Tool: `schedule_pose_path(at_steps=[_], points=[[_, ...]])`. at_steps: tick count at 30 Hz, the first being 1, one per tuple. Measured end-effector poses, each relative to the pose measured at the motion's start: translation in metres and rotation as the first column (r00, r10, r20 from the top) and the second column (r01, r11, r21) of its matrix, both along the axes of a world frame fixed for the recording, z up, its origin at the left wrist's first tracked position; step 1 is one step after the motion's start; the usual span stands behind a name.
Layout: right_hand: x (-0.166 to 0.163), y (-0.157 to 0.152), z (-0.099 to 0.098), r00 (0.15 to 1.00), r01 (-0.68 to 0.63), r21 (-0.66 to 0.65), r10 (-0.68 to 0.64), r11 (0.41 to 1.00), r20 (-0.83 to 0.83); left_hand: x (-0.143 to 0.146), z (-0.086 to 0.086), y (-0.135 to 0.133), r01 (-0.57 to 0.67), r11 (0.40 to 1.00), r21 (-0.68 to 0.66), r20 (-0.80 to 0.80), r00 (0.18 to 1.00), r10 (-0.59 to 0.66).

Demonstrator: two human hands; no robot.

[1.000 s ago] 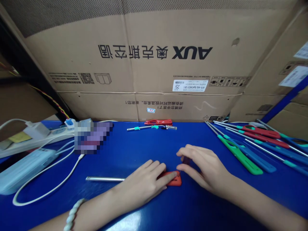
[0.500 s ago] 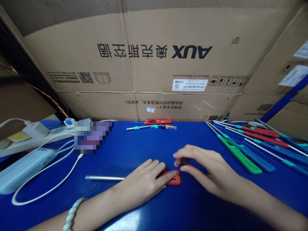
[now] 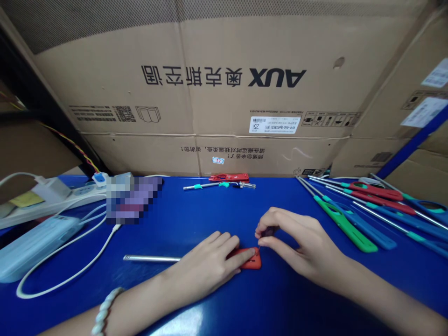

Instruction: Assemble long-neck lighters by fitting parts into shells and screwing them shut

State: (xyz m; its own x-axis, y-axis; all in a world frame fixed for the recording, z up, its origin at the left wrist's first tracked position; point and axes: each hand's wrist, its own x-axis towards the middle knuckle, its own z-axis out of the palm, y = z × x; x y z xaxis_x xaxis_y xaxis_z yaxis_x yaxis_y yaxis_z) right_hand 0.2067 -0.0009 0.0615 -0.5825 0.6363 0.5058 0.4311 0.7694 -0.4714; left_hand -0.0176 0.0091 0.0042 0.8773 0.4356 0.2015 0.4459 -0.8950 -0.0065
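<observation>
My left hand (image 3: 213, 263) lies over a red long-nosed lighter (image 3: 255, 265) and presses it flat on the blue table. The lighter's metal tube (image 3: 152, 258) sticks out to the left from under the hand; its middle is hidden. Between the thumb and fingers of my right hand (image 3: 304, 242) is a small screwdriver (image 3: 268, 231) with a dark handle, mostly covered. Its thin shaft points down to the handle end of the lighter, beside my left index fingertip. I cannot make out the tip clearly.
Several green, blue and red lighters (image 3: 350, 228) lie at the right. An opened red casing (image 3: 231, 178) and a lighter's inner parts (image 3: 220, 185) rest by the cardboard wall (image 3: 224, 102). On the left are a power strip (image 3: 80, 191), a light-blue power bank (image 3: 42, 247) and white cables.
My right hand's fingers have shifted slightly around the screwdriver, which stays at the lighter's end. The left hand and the lighter hold their place; the view has moved a little.
</observation>
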Motion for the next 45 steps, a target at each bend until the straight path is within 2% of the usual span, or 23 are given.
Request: schedule_pose_path(at_steps=[8, 14, 28, 38, 45], points=[[-0.002, -0.006, -0.001, 0.999, -0.008, 0.016, 0.008, 1.000, 0.034, 0.002, 0.003, 0.000, -0.002, 1.000, 0.016, 0.015, 1.000, 0.002], [-0.010, -0.006, -0.002, 1.000, 0.007, 0.118, -0.007, 0.993, 0.000, 0.002, 0.003, 0.001, 0.025, 0.999, 0.048, 0.087, 0.996, -0.029], [-0.010, -0.003, -0.014, 0.995, 0.087, 0.193, -0.078, 0.977, -0.055, 0.001, 0.004, -0.001, 0.000, 1.000, 0.025, -0.013, 1.000, 0.001], [-0.003, 0.011, -0.020, 0.962, 0.231, 0.130, -0.207, 0.964, -0.177, 0.001, 0.004, 0.000, -0.011, 1.000, -0.009, -0.031, 0.999, 0.010], [-0.009, -0.001, -0.025, 0.985, 0.160, 0.256, -0.135, 0.953, -0.111, 0.000, 0.000, 0.000, -0.015, 1.000, 0.023, 0.008, 1.000, 0.015]])
